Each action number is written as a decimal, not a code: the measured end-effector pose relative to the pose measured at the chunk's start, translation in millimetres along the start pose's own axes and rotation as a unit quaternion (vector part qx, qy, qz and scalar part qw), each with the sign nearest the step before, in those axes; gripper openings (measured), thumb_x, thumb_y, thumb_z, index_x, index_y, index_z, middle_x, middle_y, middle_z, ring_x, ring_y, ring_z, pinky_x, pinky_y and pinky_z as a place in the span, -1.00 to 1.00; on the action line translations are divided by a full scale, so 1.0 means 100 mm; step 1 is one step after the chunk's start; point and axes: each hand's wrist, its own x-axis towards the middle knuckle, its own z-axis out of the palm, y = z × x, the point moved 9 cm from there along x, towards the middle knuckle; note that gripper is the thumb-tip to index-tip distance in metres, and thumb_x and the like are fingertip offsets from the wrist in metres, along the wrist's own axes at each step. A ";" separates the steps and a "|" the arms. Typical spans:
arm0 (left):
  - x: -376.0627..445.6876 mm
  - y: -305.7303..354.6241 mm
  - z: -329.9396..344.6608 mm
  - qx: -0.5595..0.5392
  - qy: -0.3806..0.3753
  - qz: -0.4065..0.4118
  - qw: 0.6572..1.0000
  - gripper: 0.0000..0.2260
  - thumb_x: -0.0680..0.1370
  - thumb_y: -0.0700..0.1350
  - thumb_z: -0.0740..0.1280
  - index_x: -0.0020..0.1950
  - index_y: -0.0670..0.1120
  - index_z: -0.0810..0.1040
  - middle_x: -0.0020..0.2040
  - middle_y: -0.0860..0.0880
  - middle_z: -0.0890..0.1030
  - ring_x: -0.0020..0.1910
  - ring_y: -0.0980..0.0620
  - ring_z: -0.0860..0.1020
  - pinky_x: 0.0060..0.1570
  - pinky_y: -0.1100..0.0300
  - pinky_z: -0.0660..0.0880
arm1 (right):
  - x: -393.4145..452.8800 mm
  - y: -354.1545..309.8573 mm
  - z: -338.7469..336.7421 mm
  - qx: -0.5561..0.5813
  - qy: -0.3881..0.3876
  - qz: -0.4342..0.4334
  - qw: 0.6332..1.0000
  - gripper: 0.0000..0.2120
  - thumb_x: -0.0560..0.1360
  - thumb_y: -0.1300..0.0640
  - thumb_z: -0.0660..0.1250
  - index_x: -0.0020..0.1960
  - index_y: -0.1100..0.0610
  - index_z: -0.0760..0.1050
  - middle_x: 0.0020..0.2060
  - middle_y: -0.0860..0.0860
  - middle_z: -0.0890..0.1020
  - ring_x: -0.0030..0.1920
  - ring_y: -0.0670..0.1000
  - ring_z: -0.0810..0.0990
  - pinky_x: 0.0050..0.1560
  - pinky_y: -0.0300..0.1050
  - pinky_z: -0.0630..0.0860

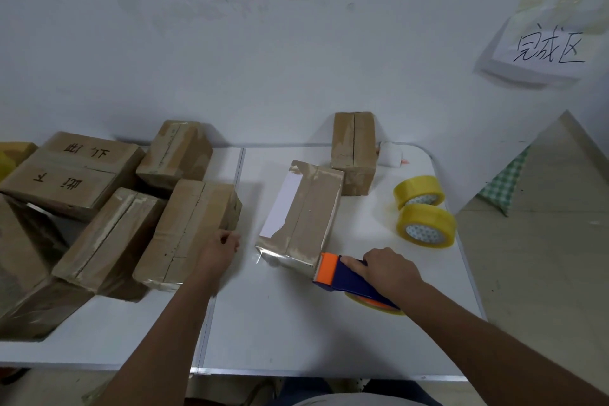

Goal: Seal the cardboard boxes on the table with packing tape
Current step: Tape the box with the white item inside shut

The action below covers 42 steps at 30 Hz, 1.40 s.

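Observation:
A cardboard box (306,217) with a white label lies in the middle of the white table (280,323). My right hand (390,272) grips a blue and orange tape dispenser (342,277), whose orange head touches the box's near right corner. My left hand (220,249) hangs with curled fingers beside the near right edge of another box (188,234), holding nothing that I can see. Several more boxes (75,175) crowd the table's left side.
One upright box (354,152) stands at the back, a white object behind it. Two yellow tape rolls (425,211) lie at the right edge. A paper sign (540,53) hangs on the wall at right. Bare tabletop lies near the front edge.

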 end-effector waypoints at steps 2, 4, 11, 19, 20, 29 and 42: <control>0.03 0.03 -0.06 0.006 0.008 0.006 1.000 -0.78 0.68 -0.10 0.16 0.03 -0.18 0.54 -0.17 -0.05 0.55 -0.13 -0.03 0.49 -0.24 0.21 0.35 | 0.00 -0.01 0.01 0.005 -0.001 0.001 1.000 -0.39 0.54 -0.40 -0.02 -0.17 0.11 0.46 -0.22 0.06 0.52 -0.20 0.06 0.52 -0.14 -0.12 0.42; 0.03 0.07 -0.07 0.009 0.003 0.010 1.000 -0.76 0.68 -0.14 0.14 0.05 -0.22 0.56 -0.14 -0.08 0.58 -0.18 0.05 0.49 -0.23 0.24 0.36 | -0.02 -0.01 0.00 0.008 0.000 0.003 1.000 -0.38 0.54 -0.40 -0.01 -0.15 0.12 0.48 -0.21 0.06 0.53 -0.19 0.06 0.53 -0.13 -0.12 0.43; 0.00 0.13 -0.13 0.078 -0.001 0.050 0.996 -0.77 0.68 -0.12 0.17 0.09 -0.18 0.60 -0.03 -0.05 0.62 -0.13 0.07 0.46 -0.21 0.22 0.34 | -0.03 -0.03 0.00 -0.001 0.008 0.005 1.000 -0.39 0.55 -0.39 -0.02 -0.17 0.11 0.46 -0.23 0.05 0.52 -0.21 0.05 0.52 -0.16 -0.13 0.40; -0.07 0.21 -0.32 0.213 0.043 0.105 0.970 -0.65 0.70 -0.08 0.10 0.45 -0.06 0.46 0.22 -0.16 0.60 0.10 -0.10 0.54 0.08 0.08 0.42 | -0.04 -0.02 0.01 -0.006 0.013 0.003 1.000 -0.39 0.55 -0.39 -0.03 -0.16 0.11 0.47 -0.25 0.03 0.52 -0.22 0.03 0.52 -0.18 -0.15 0.40; -0.11 0.27 -0.35 0.213 0.067 0.137 0.965 -0.67 0.69 -0.12 0.12 0.43 -0.07 0.48 0.19 -0.15 0.62 0.05 -0.06 0.55 0.06 0.10 0.43 | -0.04 -0.02 0.01 -0.006 0.014 0.002 1.000 -0.40 0.55 -0.39 -0.03 -0.18 0.10 0.46 -0.28 0.02 0.51 -0.23 0.02 0.52 -0.19 -0.15 0.39; -0.68 0.60 0.29 0.296 0.007 0.494 0.817 -0.39 0.24 -0.62 0.38 0.16 -0.15 0.69 0.16 -0.06 0.67 0.10 -0.08 0.64 0.10 0.00 0.61 | -0.04 -0.04 0.01 0.001 0.012 -0.007 1.000 -0.39 0.56 -0.38 -0.04 -0.17 0.10 0.49 -0.25 0.03 0.54 -0.21 0.03 0.55 -0.16 -0.14 0.45; -0.57 1.08 1.18 0.416 -0.150 0.462 0.769 -0.49 0.71 -0.04 0.09 0.62 0.10 -0.03 0.61 0.15 -0.17 0.59 0.11 -0.22 0.54 0.08 -0.24 | -0.03 -0.07 0.00 0.008 0.019 -0.009 1.000 -0.42 0.55 -0.38 -0.01 -0.32 0.08 0.34 -0.38 -0.02 0.40 -0.26 0.03 0.49 -0.22 -0.15 0.37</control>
